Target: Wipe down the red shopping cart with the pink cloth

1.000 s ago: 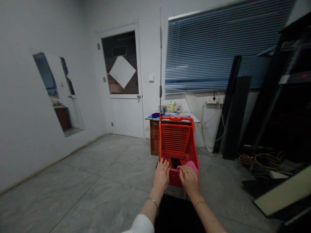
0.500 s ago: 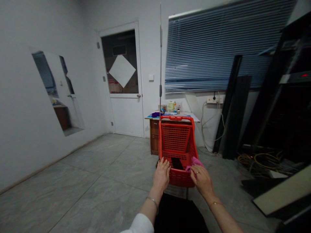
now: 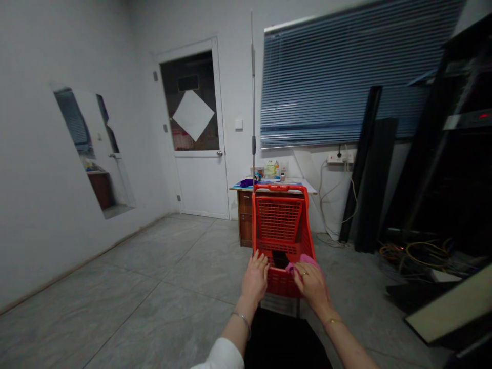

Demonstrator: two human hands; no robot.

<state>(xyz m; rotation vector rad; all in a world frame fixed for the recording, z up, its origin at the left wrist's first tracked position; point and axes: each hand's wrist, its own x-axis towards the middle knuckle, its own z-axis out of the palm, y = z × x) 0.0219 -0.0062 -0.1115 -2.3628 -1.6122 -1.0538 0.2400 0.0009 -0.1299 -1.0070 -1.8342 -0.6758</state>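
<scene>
A red plastic shopping cart (image 3: 279, 215) stands in front of me, its near end toward my body and its handle at the far side. My left hand (image 3: 255, 277) holds the near left corner of its rim, fingers curled over the edge. A pink cloth (image 3: 308, 260) is bunched in my right hand (image 3: 314, 287), which is closed on it and presses it against the near rim toward the right corner. Inside the basket a dark flat patch (image 3: 280, 259) shows; what it is I cannot make out.
Behind the cart is a wooden desk (image 3: 245, 218) with bottles and a purple cloth (image 3: 246, 182) on top. A thin metal pole (image 3: 253, 113) rises beside the cart. Cables (image 3: 426, 253) and dark panels (image 3: 374, 189) stand at right; a white door (image 3: 202, 184) is at back left.
My right hand has slid left along the near rim with the pink cloth. The left hand stays at the corner of the cart.
</scene>
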